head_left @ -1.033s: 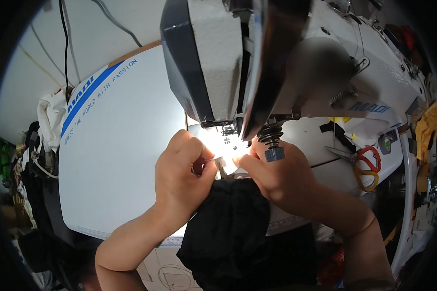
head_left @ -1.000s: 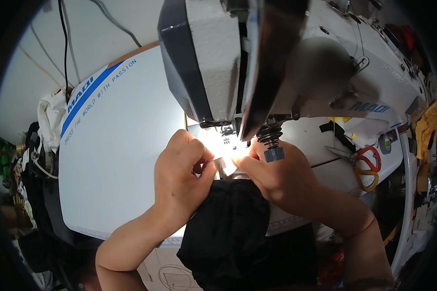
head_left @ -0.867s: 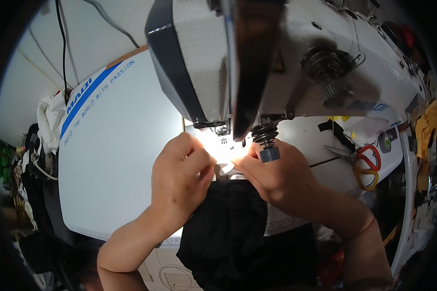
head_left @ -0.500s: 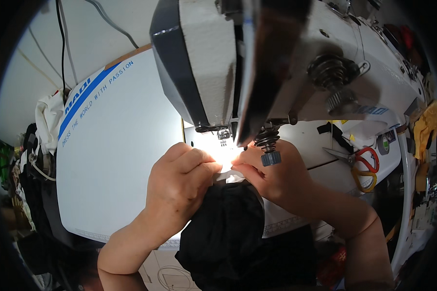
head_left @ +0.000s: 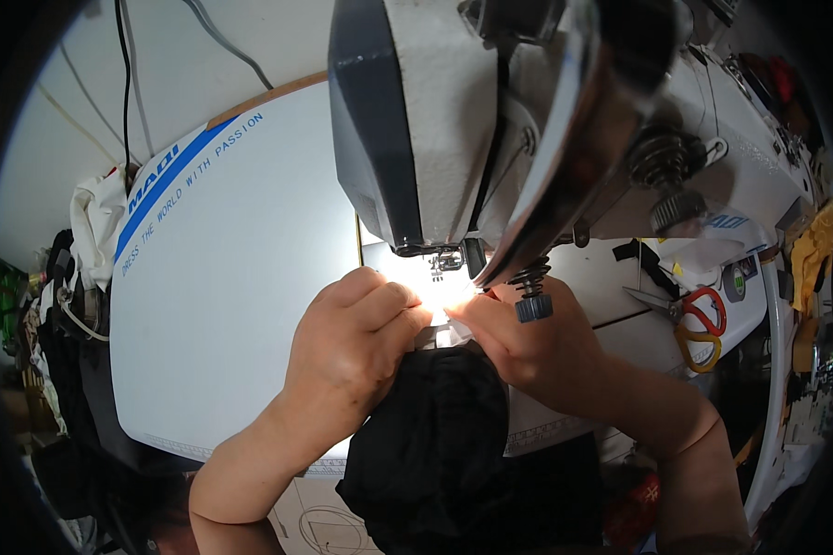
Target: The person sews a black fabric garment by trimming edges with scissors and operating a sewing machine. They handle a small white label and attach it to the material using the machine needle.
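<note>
Both my hands are at the front of the sewing machine's needle area, under bright lamp light. My left hand [head_left: 352, 338] has its thumb and fingers pinched together at the left of a small white piece of material [head_left: 446, 335]. From the other side, my right hand [head_left: 528, 333] pinches at the same piece. Glare washes out the fingertips, so the exact grip is hard to see. Black cloth [head_left: 426, 425] hangs from just below the white piece over the table's front edge. The presser foot [head_left: 448, 260] is slightly beyond my fingers.
The sewing machine head [head_left: 435, 111] rises above my hands, with a tension knob [head_left: 533, 307] close over my right hand. Scissors [head_left: 699, 319] with red and yellow handles lie on the right. A white tabletop [head_left: 231, 305] spreads left. White cloth [head_left: 99, 217] hangs at the far left.
The machine head appears farther right as the view shifts. Both hands stay at the white piece, with the right fingertips slightly closer to the left ones.
</note>
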A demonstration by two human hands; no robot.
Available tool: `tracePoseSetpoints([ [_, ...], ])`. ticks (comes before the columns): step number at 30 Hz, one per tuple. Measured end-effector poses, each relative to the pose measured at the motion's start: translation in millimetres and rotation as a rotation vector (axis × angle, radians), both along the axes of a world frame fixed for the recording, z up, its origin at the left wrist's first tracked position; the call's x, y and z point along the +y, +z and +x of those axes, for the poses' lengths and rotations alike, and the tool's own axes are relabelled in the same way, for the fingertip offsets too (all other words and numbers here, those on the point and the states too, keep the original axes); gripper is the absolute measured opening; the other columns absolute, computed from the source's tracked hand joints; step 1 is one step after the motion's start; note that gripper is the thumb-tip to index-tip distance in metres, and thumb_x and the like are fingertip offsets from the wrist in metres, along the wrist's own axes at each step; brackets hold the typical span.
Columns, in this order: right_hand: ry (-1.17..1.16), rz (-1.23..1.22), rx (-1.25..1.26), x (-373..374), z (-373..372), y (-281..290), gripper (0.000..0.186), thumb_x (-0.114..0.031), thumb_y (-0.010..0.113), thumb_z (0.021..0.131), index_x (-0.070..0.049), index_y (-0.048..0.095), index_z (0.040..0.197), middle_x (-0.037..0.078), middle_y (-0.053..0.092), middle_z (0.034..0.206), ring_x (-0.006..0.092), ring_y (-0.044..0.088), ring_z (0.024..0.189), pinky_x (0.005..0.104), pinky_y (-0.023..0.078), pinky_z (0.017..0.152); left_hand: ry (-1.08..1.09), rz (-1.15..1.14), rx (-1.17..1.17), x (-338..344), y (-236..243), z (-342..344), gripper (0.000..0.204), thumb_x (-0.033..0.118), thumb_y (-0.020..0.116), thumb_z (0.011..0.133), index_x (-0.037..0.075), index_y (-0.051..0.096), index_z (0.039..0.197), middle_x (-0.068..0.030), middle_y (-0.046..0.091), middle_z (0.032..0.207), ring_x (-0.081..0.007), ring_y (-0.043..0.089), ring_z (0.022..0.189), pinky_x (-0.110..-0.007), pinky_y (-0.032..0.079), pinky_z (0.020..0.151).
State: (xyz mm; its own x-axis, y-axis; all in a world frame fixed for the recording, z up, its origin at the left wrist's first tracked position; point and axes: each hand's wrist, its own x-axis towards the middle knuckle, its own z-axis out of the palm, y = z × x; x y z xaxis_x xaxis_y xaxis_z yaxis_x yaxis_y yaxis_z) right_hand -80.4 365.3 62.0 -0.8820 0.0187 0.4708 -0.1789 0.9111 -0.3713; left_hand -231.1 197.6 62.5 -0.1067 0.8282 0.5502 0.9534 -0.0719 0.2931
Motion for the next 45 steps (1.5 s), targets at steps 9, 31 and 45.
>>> tracePoseSetpoints([
  [9,-0.096,-0.169,-0.031,0.3,-0.8,-15.2,0.015,-0.001,0.075,0.084,-0.005,0.073,0.099,0.008,0.059,0.077,0.0253,0.059,0.066,0.0381,0.046,0.057,-0.056,-0.088,0.089,2.7,0.9,-4.8,0.016,0.007,0.073,0.072,0.003,0.072,0.088,-0.0045,0.058,0.085,-0.0222,0.058,0.081,-0.036,0.049,0.068],
  [31,-0.001,-0.142,-0.159,2.4,1.8,5.3,0.017,-0.014,0.07,0.088,0.001,0.065,0.095,0.018,0.062,0.092,0.0379,0.058,0.088,0.0499,0.045,0.081,-0.013,-0.158,0.092,0.7,13.2,3.9,0.019,0.003,0.075,0.079,0.007,0.059,0.07,-0.002,0.052,0.079,-0.0179,0.055,0.076,-0.034,0.046,0.069],
  [45,-0.022,0.154,-0.115,-2.8,13.3,-7.5,0.02,-0.011,0.069,0.088,-0.004,0.071,0.106,0.019,0.056,0.097,0.035,0.059,0.095,0.0464,0.05,0.081,-0.002,-0.055,-0.003,0.7,9.5,6.7,0.01,0.003,0.076,0.081,0.003,0.066,0.079,-0.0045,0.056,0.08,-0.0212,0.057,0.077,-0.036,0.047,0.067],
])
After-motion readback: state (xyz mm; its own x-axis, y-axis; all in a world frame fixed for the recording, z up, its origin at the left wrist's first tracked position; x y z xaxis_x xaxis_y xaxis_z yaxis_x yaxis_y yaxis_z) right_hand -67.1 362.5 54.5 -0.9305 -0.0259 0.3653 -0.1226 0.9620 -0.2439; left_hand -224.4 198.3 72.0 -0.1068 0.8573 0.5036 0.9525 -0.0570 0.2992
